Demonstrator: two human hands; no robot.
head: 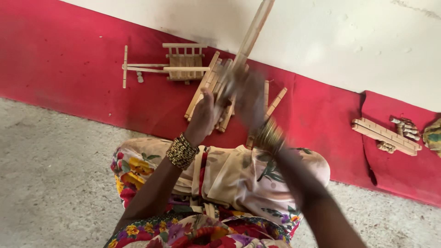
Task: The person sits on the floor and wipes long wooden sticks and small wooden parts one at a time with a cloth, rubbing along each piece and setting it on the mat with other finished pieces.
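Note:
My left hand (205,115) and my right hand (245,96) are raised together in front of me, both blurred by motion. Between them they grip a long pale wooden stick (251,34) that slants up and to the right, out of the top of the view. Gold bangles sit on both wrists. Under the hands, on the red cloth (64,64), lies a pile of flat wooden slats (206,85). A small wooden cart model (179,62) with a railed body and a long shaft lies just to the left of the pile.
My knees in flowered cloth (229,179) fill the lower middle. More wooden strips (383,135) and short pegs (406,127) lie on the red cloth at the right. A white wall (344,41) runs along the top; rough grey floor (50,174) lies at the left.

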